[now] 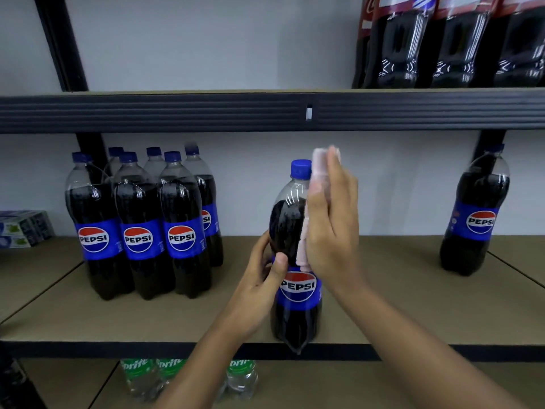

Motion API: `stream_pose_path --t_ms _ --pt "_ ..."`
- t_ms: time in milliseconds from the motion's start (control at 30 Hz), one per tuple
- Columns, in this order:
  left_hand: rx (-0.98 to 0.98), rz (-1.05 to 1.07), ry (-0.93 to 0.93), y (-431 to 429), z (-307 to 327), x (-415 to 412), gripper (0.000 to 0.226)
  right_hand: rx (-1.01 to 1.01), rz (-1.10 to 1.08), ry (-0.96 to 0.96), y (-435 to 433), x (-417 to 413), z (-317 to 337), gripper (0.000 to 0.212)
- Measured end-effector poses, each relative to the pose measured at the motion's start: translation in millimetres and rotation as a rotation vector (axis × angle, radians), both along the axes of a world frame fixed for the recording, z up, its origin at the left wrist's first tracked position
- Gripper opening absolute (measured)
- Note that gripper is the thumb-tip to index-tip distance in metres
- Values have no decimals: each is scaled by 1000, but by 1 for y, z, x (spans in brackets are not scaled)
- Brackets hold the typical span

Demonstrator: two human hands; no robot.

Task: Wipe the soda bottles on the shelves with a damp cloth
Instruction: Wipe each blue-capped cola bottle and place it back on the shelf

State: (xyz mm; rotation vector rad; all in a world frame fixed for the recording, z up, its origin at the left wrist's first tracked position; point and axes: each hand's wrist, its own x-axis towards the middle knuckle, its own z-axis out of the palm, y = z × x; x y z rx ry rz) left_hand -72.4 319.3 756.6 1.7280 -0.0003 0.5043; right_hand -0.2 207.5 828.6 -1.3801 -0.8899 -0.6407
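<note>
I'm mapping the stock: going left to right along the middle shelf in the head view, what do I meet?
White boxes → group of Pepsi bottles → left hand → held Pepsi bottle → right hand with pink cloth → lone Pepsi bottle.
</note>
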Motion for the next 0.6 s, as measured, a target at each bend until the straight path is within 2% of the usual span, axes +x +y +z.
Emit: stream_pose_path --t_ms 167,233,333,467,600 --pt "-10 5 16 1 -2 1 49 -291 -74 -286 -4 18 29 36" --pt "-16 2 23 1 -1 2 48 -277 -74 -228 -2 23 30 33" --pt "-24 4 18 3 -1 5 49 -187 -4 -20 1 24 33 34" --pt "-17 5 13 4 -4 6 48 -216 -22 -99 1 23 32 30" --pt "-46 25 -5 2 -4 12 53 -141 19 48 5 27 28 32"
